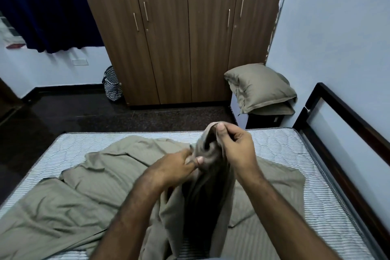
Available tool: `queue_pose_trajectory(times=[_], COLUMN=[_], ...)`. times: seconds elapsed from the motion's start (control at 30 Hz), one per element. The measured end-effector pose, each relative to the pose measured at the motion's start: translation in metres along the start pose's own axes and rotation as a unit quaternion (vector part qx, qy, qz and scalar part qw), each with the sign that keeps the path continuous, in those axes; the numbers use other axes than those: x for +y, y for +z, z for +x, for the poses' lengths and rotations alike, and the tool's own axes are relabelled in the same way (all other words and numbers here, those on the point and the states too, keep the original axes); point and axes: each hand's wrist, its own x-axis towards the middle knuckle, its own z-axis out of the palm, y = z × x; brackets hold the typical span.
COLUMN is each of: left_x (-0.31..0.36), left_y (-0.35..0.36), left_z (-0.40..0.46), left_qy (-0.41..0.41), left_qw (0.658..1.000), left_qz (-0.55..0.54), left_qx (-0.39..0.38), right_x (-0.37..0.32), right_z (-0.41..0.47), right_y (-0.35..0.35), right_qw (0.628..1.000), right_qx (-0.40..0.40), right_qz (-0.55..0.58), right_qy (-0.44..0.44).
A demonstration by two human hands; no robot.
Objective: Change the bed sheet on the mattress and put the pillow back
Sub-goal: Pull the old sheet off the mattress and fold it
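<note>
An olive-grey bed sheet (88, 192) lies crumpled over the striped mattress (280, 145). Part of it is lifted in a bunch in front of me. My right hand (236, 148) pinches the top edge of that bunch between thumb and fingers. My left hand (179, 164) grips the fabric lower down, fingers curled into the folds. The pillow (259, 86), in a matching olive cover, rests on a dark bedside stand beyond the bed at the right.
A brown wooden wardrobe (179, 34) stands behind the bed across a strip of dark floor (84, 116). A patterned basket (113, 84) sits beside it. The dark headboard (341, 116) runs along the right, against the blue wall. A navy curtain (42, 6) hangs at the left.
</note>
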Motion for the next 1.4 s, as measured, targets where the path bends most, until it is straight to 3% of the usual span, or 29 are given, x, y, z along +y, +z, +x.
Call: queue_pose_trajectory(times=[0.07, 0.13, 0.23, 0.3, 0.4, 0.53, 0.73, 0.87, 1.0, 1.1, 1.2, 1.23, 1.3, 1.4], left_x=[0.001, 0.003, 0.016, 0.027, 0.033, 0.029, 0.033, 0.041, 0.045, 0.052, 0.056, 0.057, 0.057, 0.064], left_y=[-0.004, -0.004, 0.000, 0.005, 0.011, 0.007, -0.014, -0.022, -0.022, -0.021, -0.023, -0.024, -0.027, -0.031], left_z=[-0.001, 0.001, 0.003, 0.003, 0.005, 0.013, 0.012, 0.007, 0.010, 0.009, 0.012, 0.013, 0.018, 0.025], left_qy=[-0.012, 0.041, 0.167, 0.202, 0.173, 0.139, 0.139, 0.192, 0.250, 0.284, 0.274, 0.267, 0.243, 0.236], left_qw=[0.999, 0.995, 0.964, 0.940, 0.918, 0.916, 0.847, 0.856, 0.906, 0.909, 0.869, 0.863, 0.873, 0.857], left_qz=[0.038, 0.012, -0.119, -0.194, -0.267, -0.258, -0.291, -0.260, -0.237, -0.261, -0.398, -0.416, -0.386, -0.360], left_qx=[-0.003, 0.094, 0.166, 0.197, 0.236, 0.275, 0.423, 0.405, 0.245, 0.158, 0.104, 0.102, 0.173, 0.284], right_x=[-0.006, -0.012, -0.020, -0.023, -0.024, -0.022, 0.012, 0.017, -0.020, -0.042, -0.048, -0.048, -0.045, -0.035], right_z=[0.013, 0.020, 0.023, 0.023, 0.026, 0.026, 0.020, 0.015, 0.014, 0.013, 0.010, 0.008, 0.003, -0.003], right_y=[-0.005, -0.007, -0.002, 0.002, 0.002, 0.004, -0.003, -0.002, 0.005, 0.007, 0.004, 0.000, -0.009, -0.016], right_qw=[0.999, 0.993, 0.982, 0.978, 0.975, 0.975, 0.973, 0.971, 0.990, 0.993, 0.994, 0.994, 0.991, 0.996], right_qx=[-0.037, -0.084, -0.145, -0.157, -0.147, -0.159, -0.159, -0.124, 0.009, -0.020, -0.076, -0.086, -0.098, -0.079], right_qz=[-0.037, -0.071, -0.093, -0.101, -0.122, -0.119, -0.159, -0.198, -0.099, -0.038, 0.013, 0.041, 0.088, 0.030], right_qy=[-0.012, -0.037, -0.078, -0.098, -0.114, -0.102, -0.045, -0.056, -0.101, -0.109, -0.071, -0.052, -0.022, -0.035])
